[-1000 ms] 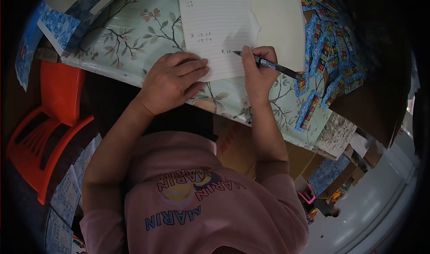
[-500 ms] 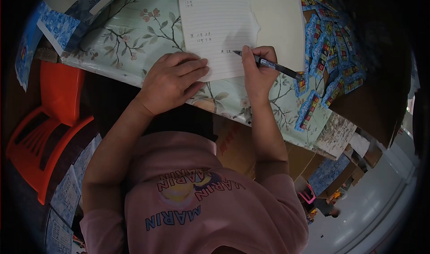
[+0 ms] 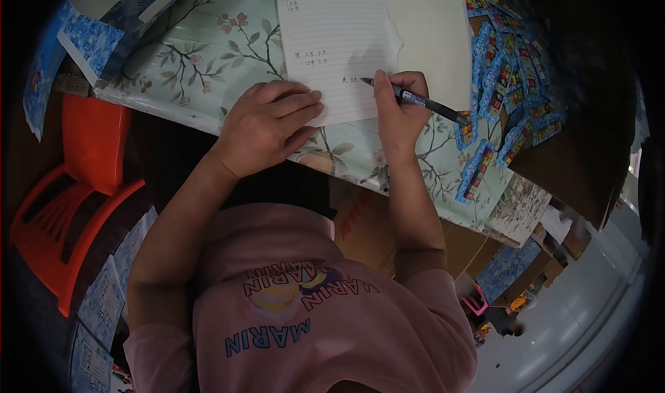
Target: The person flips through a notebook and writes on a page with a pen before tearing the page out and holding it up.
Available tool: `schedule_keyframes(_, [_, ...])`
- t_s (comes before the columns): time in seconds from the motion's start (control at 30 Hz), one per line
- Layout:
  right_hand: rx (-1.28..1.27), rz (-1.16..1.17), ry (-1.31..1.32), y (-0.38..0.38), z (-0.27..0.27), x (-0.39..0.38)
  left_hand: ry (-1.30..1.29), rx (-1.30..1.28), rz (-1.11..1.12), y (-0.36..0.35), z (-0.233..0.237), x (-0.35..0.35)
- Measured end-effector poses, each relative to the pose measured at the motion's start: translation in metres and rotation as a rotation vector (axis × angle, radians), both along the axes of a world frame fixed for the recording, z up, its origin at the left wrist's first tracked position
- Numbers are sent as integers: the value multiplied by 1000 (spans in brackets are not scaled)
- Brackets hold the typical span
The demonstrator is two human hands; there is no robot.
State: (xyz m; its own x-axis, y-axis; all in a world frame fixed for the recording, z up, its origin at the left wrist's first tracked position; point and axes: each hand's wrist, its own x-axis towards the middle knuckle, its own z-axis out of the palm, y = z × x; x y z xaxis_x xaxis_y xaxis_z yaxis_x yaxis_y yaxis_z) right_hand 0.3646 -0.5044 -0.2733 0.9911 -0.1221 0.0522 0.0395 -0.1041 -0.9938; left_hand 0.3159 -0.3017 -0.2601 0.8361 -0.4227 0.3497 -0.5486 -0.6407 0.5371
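Observation:
An open notebook [image 3: 339, 39] with lined paper lies on a flower-patterned tablecloth [image 3: 239, 50]. Short lines of handwriting fill parts of its left page, while the right page is blank with a torn strip along the fold. My right hand [image 3: 404, 109] is closed around a black pen [image 3: 433, 105], whose tip sits at the end of the lowest written line. My left hand [image 3: 267, 123] rests at the notebook's lower left corner, fingers stretched over the page edge and holding nothing.
Many small blue, colourful packets [image 3: 509, 74] are heaped right of the notebook, near a brown cardboard box [image 3: 575, 164]. Blue printed cartons [image 3: 104, 36] stand at the upper left. An orange plastic chair [image 3: 97, 143] is beside the table's left end.
My hands, the pen and the notebook hold almost the same position. Far off at the lower right, a dark figure beside the pink object has shifted slightly.

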Motion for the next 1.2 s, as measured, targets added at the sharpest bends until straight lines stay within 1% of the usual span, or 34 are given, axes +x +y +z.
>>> schedule_keyframes(0.17, [-21, 6, -5, 0, 0, 0, -6, -3, 0, 0, -1, 0])
schedule_keyframes(0.27, [8, 5, -6, 2, 0, 0, -9, -4, 4, 0, 0, 0])
schedule_keyframes(0.53, [-79, -3, -19, 0, 1, 0, -1, -2, 1, 0, 0, 0])
schedule_keyframes(0.63, [-24, -19, -23, 0, -2, 0, -8, -3, 0, 0, 0, 0])
schedule_keyframes(0.87, [-50, -5, -5, 1, 2, 0, 0, -6, -16, 1, 3, 1])
schedule_keyframes(0.93, [1, -1, -13, 1, 0, -1, 1, -7, -13, 0, 3, 1])
schedule_keyframes(1.2, [-25, -9, -5, 0, 1, -1, 4, -9, -15, 1, 2, 1])
